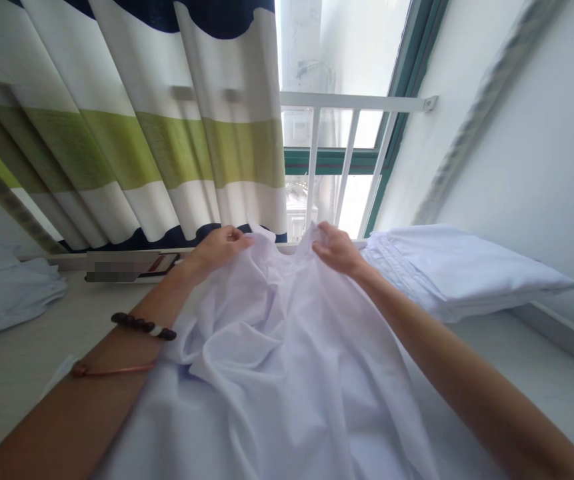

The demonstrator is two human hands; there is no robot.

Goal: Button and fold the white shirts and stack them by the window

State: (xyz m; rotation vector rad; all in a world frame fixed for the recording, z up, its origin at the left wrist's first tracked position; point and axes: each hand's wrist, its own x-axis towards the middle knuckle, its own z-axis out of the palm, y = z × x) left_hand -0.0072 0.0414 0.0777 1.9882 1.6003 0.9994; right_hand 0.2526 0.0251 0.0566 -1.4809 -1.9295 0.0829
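Observation:
A white collared garment, seemingly a shirt (307, 353), hangs spread out in front of me, its collar at the top and loose folds running down its body. My left hand (221, 243) is closed on the left side of the collar. On the other side of the neck opening, my right hand (337, 248) pinches the collar between thumb and fingers. Both arms reach forward, and the lower part of the shirt runs out of view at the bottom. A dark beaded bracelet (143, 325) and a thin reddish cord (117, 369) circle my left wrist and forearm.
Folded white cloth (467, 270) lies in a pile at the right by the wall. At far left is a crumpled pale cloth (7, 290). A flat box (127, 267) rests along the back ledge. Behind are a striped curtain (167, 147) and a white window railing (351, 102).

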